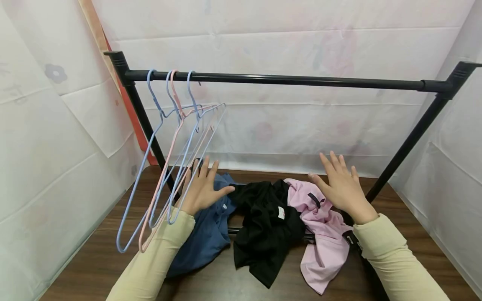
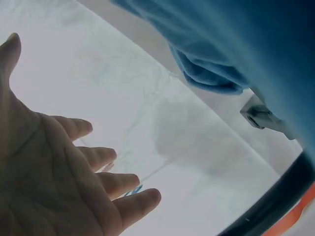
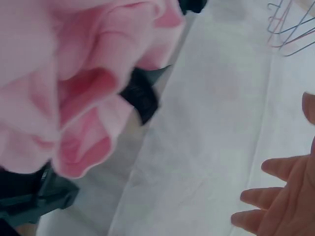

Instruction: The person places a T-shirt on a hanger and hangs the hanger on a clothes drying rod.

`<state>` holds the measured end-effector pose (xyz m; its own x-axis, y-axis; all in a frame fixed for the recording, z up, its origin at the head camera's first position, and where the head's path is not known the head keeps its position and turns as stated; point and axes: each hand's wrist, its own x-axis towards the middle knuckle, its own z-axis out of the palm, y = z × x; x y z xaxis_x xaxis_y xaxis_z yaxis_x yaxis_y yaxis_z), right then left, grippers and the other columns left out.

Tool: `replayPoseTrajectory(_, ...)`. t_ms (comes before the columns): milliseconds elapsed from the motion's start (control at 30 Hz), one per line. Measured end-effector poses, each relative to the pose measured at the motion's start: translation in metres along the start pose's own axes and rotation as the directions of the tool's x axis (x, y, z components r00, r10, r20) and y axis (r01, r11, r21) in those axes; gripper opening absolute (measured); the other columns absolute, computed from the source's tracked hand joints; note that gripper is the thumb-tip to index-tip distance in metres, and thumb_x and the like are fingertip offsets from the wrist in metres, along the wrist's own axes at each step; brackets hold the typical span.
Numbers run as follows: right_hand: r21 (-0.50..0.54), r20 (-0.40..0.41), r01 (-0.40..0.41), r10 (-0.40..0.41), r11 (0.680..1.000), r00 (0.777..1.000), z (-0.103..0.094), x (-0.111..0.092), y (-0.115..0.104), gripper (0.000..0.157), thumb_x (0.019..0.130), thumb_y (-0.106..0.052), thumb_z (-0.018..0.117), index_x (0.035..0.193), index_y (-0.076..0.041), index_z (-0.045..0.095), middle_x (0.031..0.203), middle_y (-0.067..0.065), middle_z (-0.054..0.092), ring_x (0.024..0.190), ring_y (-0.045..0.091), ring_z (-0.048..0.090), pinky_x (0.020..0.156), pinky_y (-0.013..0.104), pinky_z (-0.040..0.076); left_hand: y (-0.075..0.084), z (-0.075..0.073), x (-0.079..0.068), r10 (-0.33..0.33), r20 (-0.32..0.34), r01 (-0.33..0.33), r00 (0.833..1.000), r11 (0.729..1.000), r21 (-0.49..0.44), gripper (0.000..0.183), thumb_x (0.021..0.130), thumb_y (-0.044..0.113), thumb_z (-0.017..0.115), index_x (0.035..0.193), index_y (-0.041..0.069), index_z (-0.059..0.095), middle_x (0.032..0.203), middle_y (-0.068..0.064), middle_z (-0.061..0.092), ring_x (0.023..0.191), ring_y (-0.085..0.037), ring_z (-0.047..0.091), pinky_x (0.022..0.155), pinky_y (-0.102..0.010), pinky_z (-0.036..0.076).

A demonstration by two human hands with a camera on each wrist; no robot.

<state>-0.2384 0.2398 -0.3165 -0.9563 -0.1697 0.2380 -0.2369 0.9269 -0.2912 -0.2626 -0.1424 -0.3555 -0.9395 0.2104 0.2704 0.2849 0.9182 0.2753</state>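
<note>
My left hand [image 1: 201, 190] is held above the blue garment [image 1: 207, 234], fingers spread and holding nothing. Seen from the head, it is partly behind several blue and pink wire hangers [image 1: 177, 167], which hang at the left end of a black rail [image 1: 263, 79]. My right hand [image 1: 342, 190] hovers over the pink garment [image 1: 324, 242], its fingers straight and nothing in them. Between the two lies a crumpled black garment [image 1: 267, 225] with a white label. In the left wrist view the palm [image 2: 44, 177] is bare; the right wrist view shows empty fingers [image 3: 266, 196].
The rack's black slanted posts [image 1: 410, 138] rise on both sides. A lower black bar [image 1: 233, 230] runs under the clothes on the brown wooden table [image 1: 86, 259]. White patterned cloth [image 1: 282, 50] forms the back and sides. An orange strip [image 1: 132, 121] stands behind the left post.
</note>
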Motion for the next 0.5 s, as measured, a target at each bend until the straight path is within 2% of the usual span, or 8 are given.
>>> replayPoseTrajectory(100,0.053,-0.056,0.04,-0.037,0.998,0.998,-0.007,0.0,-0.009,0.076,0.1,-0.057,0.04,0.157,-0.011,0.019,0.16,0.027,0.017,0.147,0.05,0.012,0.112,0.071,0.012,-0.003,-0.004,-0.001,0.002,0.025,-0.002,1.0,1.0,-0.007,0.096,0.089,0.065,0.056,0.158,0.012,0.016,0.164,-0.021,0.005,0.148,-0.051,0.0,0.115,-0.068,0.01)
replayPoseTrajectory(200,0.121,-0.098,0.087,-0.076,0.989,0.992,-0.013,0.001,-0.018,0.072,0.1,-0.05,0.047,0.155,-0.007,0.026,0.156,0.027,0.028,0.144,0.048,0.024,0.112,0.066,0.023,-0.007,-0.007,-0.004,0.006,0.04,-0.005,0.999,1.0,-0.027,0.09,0.093,0.06,0.054,0.157,0.011,0.017,0.164,-0.021,0.007,0.146,-0.054,0.008,0.113,-0.067,0.019)
replayPoseTrajectory(267,0.169,-0.1,0.11,-0.094,0.98,0.991,-0.017,0.003,-0.025,0.071,0.1,-0.048,0.048,0.154,-0.008,0.028,0.155,0.025,0.031,0.143,0.045,0.029,0.112,0.062,0.026,-0.009,-0.009,-0.006,0.026,0.028,-0.025,0.999,0.998,-0.056,0.084,0.095,0.052,0.056,0.156,0.005,0.021,0.162,-0.025,0.013,0.144,-0.053,0.016,0.113,-0.065,0.023)
replayPoseTrajectory(367,0.25,-0.08,0.129,-0.112,0.96,0.99,-0.024,0.007,-0.038,0.067,0.101,-0.047,0.049,0.153,-0.01,0.031,0.154,0.021,0.036,0.141,0.042,0.034,0.111,0.06,0.031,-0.012,-0.012,-0.01,0.056,-0.004,-0.056,0.998,0.994,-0.089,0.076,0.098,0.042,0.057,0.152,-0.002,0.027,0.158,-0.029,0.022,0.144,-0.049,0.023,0.117,-0.061,0.02)
replayPoseTrajectory(500,0.367,-0.07,0.15,-0.134,0.918,0.989,-0.031,0.013,-0.059,0.058,0.101,-0.042,0.05,0.15,-0.011,0.039,0.148,0.017,0.046,0.133,0.037,0.046,0.106,0.053,0.041,-0.015,-0.019,-0.016,0.05,-0.027,-0.055,0.998,0.982,-0.18,0.068,0.1,0.034,0.056,0.149,-0.006,0.033,0.153,-0.032,0.031,0.141,-0.047,0.03,0.115,-0.06,0.026)
